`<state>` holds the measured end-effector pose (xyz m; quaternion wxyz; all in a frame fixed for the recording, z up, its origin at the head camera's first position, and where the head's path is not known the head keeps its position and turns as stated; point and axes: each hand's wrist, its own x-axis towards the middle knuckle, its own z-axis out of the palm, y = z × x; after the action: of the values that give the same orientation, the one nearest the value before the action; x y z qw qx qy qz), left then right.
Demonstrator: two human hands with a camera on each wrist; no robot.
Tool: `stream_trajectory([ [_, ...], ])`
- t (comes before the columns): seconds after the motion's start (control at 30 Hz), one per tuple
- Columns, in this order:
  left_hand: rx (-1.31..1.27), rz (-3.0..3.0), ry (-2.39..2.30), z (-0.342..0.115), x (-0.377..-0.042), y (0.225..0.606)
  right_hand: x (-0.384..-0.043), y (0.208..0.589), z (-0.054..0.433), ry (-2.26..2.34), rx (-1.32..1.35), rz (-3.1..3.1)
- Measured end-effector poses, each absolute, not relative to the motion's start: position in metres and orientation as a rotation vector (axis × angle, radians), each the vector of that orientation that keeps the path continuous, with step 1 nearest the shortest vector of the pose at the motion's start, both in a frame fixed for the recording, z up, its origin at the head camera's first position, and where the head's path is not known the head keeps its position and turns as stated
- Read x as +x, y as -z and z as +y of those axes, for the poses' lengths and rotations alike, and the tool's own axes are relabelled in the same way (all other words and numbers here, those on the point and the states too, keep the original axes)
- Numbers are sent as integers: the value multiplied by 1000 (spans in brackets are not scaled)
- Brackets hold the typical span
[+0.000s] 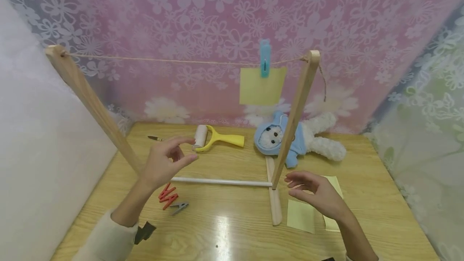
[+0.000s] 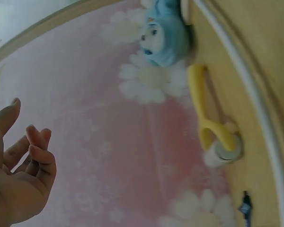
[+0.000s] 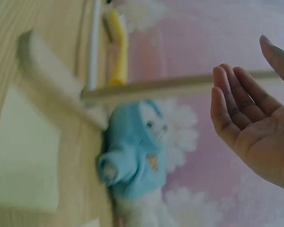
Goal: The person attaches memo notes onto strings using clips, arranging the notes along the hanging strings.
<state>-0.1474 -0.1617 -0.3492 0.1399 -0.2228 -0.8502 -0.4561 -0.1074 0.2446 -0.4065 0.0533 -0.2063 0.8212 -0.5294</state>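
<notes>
A yellow paper note [image 1: 262,88] hangs from a string [image 1: 163,60] by a blue clothespin [image 1: 265,59]. The string runs between two wooden posts joined low down by a white rod [image 1: 224,181]. My left hand [image 1: 164,162] is raised by the left post, fingers loosely bent and holding nothing. Below it lie two red clothespins [image 1: 168,196] and a grey clothespin [image 1: 179,208]. My right hand [image 1: 319,194] hovers over yellow notes [image 1: 301,216] beside the right post [image 1: 295,116], with nothing in it. In the right wrist view its fingers [image 3: 232,97] are gently bent.
Behind the rod lie a yellow-handled lint roller [image 1: 226,139] and a paintbrush [image 1: 155,138]. A plush toy in a blue hood [image 1: 266,138] lies behind the right post. The post's wooden foot [image 1: 275,208] extends toward me. Flowered cloth [image 1: 203,23] closes off the back.
</notes>
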Motion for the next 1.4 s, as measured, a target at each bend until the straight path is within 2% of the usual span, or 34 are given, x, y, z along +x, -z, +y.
stream_trajectory([
  [0.23, -444, -2754, 1199, -196, -150, 410, -121, 435, 290, 1161, -383, 2816],
  [0.4, -412, -2890, 1107, -219, -154, 449, -131, 456, 326, 953, -187, 2899],
  [0.57, -388, -2962, 1003, -227, -157, 472, -138, 466, 348, 850, -73, 2940],
  [1.0, -286, -3014, 721, -234, -156, 496, -159, 471, 373, 574, 93, 2879],
  [1.4, -245, -3053, 670, -229, -150, 499, -163, 476, 367, 638, 282, 2797],
])
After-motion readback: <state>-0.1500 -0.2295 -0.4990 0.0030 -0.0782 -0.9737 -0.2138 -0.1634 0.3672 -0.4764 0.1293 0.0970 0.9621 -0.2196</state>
